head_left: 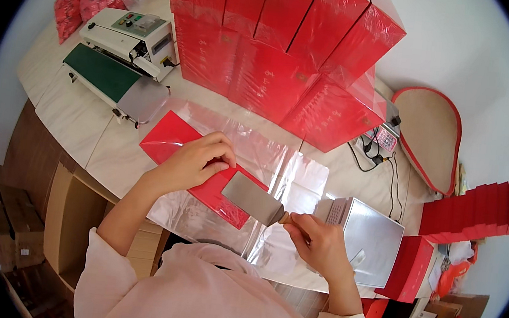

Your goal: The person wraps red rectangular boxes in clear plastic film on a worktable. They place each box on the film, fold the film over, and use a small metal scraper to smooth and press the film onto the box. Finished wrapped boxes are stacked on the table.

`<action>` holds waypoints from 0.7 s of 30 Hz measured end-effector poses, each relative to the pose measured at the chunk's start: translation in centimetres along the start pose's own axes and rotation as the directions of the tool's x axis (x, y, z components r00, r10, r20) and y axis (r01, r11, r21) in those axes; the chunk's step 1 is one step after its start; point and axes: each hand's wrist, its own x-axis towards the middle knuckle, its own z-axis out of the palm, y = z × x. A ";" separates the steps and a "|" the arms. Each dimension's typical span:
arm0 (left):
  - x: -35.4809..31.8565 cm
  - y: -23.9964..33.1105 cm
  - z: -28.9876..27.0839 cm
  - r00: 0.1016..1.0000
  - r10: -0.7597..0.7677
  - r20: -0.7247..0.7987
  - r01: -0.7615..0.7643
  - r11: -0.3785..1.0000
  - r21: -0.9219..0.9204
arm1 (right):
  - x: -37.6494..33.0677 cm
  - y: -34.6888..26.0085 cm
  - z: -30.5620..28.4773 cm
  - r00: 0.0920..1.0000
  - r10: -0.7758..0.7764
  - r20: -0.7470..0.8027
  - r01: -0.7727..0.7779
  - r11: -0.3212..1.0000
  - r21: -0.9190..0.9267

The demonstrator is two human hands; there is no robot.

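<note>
A flat red box lies slantwise on a sheet of clear plastic film, with shiny film over part of its top. My left hand rests on the box's middle, its fingers curled in and the thumb close to them. Whether film is pinched between those fingers is hidden. My right hand is closed round the wooden handle of a scraper. The scraper's wide metal blade lies over the right end of the box, pointing toward my left hand.
Tall red boxes in film are stacked behind. A sealing machine with a green belt stands at far left. Right of my hand are a metal-topped device, another red box and black cables. An open carton is lower left.
</note>
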 end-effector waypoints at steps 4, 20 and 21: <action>0.2 -0.2 0.0 0.999 -0.032 -0.031 0.029 0.995 -0.099 | 0.6 0.4 -0.1 1.000 -0.014 -0.009 0.014 1.000 -0.001; 3.9 2.5 -0.8 0.909 0.363 0.207 -0.418 0.769 0.483 | 0.8 1.0 0.7 1.000 -0.016 -0.027 0.015 0.999 -0.030; 3.4 2.6 -0.6 0.901 0.384 0.203 -0.433 0.754 0.494 | 0.7 1.0 0.8 1.000 -0.004 -0.024 0.003 1.000 -0.029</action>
